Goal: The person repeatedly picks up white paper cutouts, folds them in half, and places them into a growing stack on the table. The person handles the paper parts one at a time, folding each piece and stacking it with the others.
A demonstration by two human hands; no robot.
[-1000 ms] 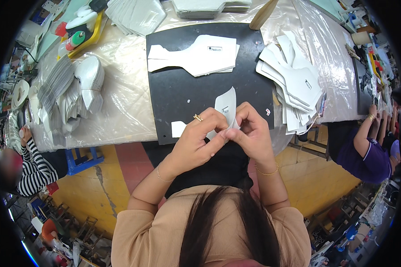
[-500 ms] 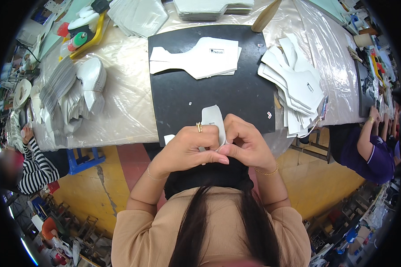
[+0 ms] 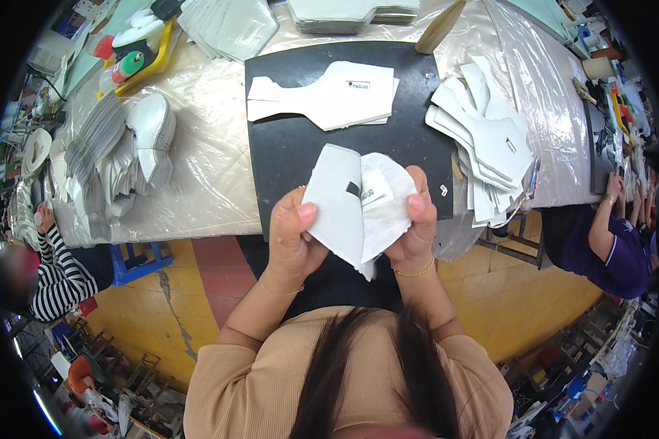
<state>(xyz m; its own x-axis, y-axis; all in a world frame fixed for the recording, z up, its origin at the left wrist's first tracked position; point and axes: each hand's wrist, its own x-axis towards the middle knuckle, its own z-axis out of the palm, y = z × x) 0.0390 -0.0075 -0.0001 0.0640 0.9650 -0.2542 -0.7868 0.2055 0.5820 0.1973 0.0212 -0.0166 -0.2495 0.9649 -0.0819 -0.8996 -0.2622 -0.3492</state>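
Note:
In front of my body I hold a white seamed piece (image 3: 333, 201), spread like an open book, its smooth left side and rougher right side meeting at a middle fold. A small dark patch and a printed label show near the fold. My left hand (image 3: 291, 233) pinches its left edge, thumb on top. My right hand (image 3: 415, 228) grips the right edge the same way; the fingers beneath are mostly hidden. Behind the piece lies a black mat (image 3: 285, 157), with flat white cut pieces (image 3: 344, 91) on its far part.
Fanned white pieces (image 3: 483, 139) lie right of the mat. Bundled white pieces (image 3: 99, 139) stand at the left. A wooden tool (image 3: 441, 28) rises at the mat's far right corner. A yellow tray (image 3: 161, 55) holds a green-capped bottle (image 3: 129, 66). People sit at both sides.
The white piece was folded together between my closely held fingers. Now my hands are farther apart, and the piece is opened out flat-faced between them.

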